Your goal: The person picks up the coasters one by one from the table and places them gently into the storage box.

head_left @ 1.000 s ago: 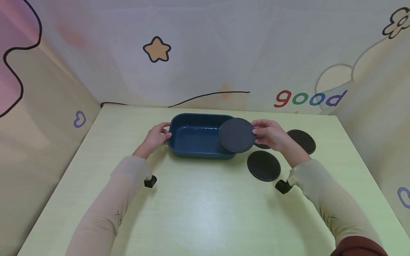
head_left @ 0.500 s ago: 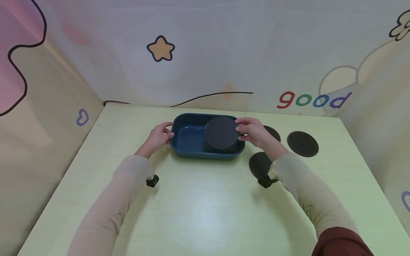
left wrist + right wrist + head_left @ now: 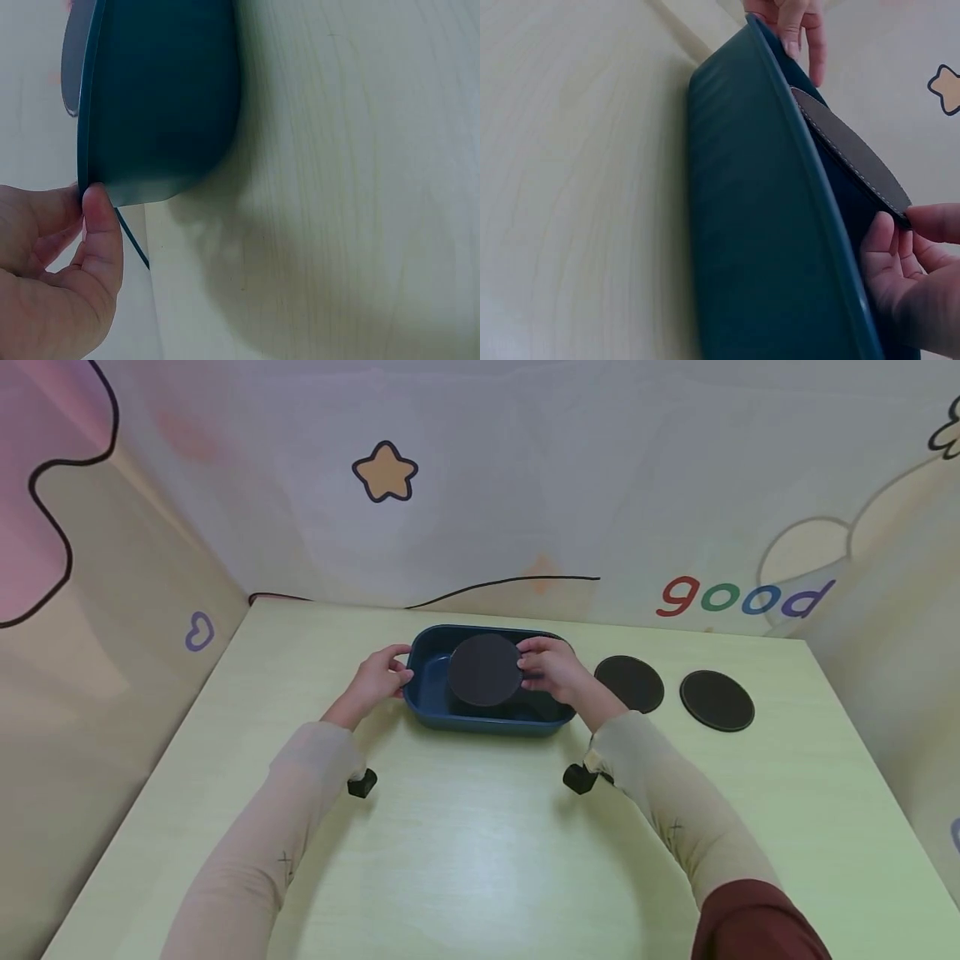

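Observation:
A deep blue rectangular box with rounded corners stands near the back of the table. My left hand pinches its left rim between thumb and fingers, as the left wrist view confirms on the box wall. With thumb and fingertips my right hand grips the right edge of a round black coaster. This coaster is held tilted over the middle of the box opening. Pale stitching along the coaster's edge shows in the right wrist view, where it dips at the rim.
Two more round black coasters, a nearer one and a farther one, lie flat to the right of the box. Another is mostly hidden under the right sleeve. A printed curtain rises behind the pale table.
My right hand has carried the coaster leftward, from the box's right end to over its middle. The left hand keeps its hold on the rim.

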